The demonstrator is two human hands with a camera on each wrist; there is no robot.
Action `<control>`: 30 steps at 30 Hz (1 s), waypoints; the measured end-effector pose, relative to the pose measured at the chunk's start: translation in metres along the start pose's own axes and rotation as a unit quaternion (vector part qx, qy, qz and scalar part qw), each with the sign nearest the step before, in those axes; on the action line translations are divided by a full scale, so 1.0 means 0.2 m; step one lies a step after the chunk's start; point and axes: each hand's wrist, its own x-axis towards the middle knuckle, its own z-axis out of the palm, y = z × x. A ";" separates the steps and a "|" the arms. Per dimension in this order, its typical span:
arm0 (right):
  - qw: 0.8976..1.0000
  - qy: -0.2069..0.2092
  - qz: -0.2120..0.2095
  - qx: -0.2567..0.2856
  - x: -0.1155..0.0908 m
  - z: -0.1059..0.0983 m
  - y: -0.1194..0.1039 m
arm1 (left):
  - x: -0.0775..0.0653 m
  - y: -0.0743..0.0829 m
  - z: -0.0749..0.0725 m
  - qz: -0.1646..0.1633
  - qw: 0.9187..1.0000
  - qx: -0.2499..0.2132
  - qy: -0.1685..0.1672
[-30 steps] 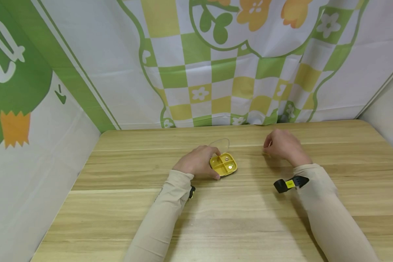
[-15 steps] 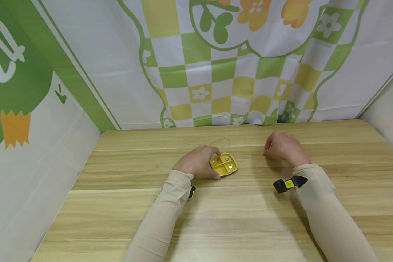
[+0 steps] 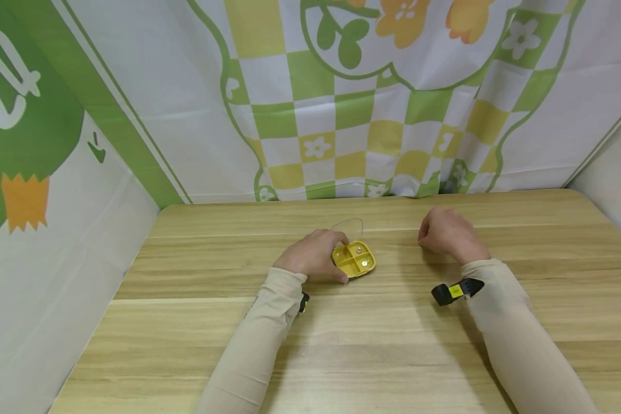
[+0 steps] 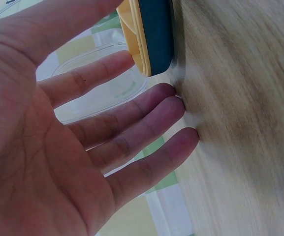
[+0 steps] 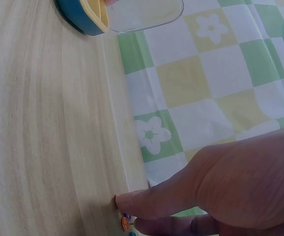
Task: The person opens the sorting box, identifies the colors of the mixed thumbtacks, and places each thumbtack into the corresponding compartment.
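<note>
Pinching one small yellow box (image 3: 349, 268) between thumb and index finger, the left hand (image 3: 313, 257) is clamped on its left end, other three fingers fairly straight and down by the wooden tabletop (image 3: 134, 345). The box sits on the table around the middle, dark teal on the outside. I count four sections inside and two small round bits (image 3: 364, 263), one in each right-hand section. One clear lid (image 5: 146, 14) sticks out behind it.

The right hand (image 3: 449, 233) is well apart from the left, fingers curled, tips down at the table. Can't tell if it's actually gripping anything. Right by those fingertips the right wrist view shows at least three little coloured pieces: one orange bit (image 5: 125, 224), one purple bit (image 5: 127, 215) mostly hidden, one teal bit (image 5: 132, 234) cut off by the edge.

Two beige sleeves (image 3: 261, 339), two black wrist straps (image 3: 470, 287). As for writing, the right strap's one yellow tag (image 3: 456, 290) has markings too tiny to read. No brand I can make out on the box. Green-and-yellow checked cloth (image 3: 352, 112) hangs behind.
</note>
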 end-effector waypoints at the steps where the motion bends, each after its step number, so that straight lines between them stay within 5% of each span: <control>1: 1.000 0.001 0.000 0.000 0.00 0.00 0.00 | 0.00 0.00 0.00 0.000 1.000 0.000 0.000; 19: 1.000 0.000 -0.002 0.003 -0.01 0.01 -0.02 | 0.00 -0.01 0.00 0.010 1.000 -0.001 -0.006; 30: 0.999 0.003 -0.042 0.009 0.00 0.00 -0.10 | 0.00 -0.01 -0.01 0.010 1.000 -0.006 -0.012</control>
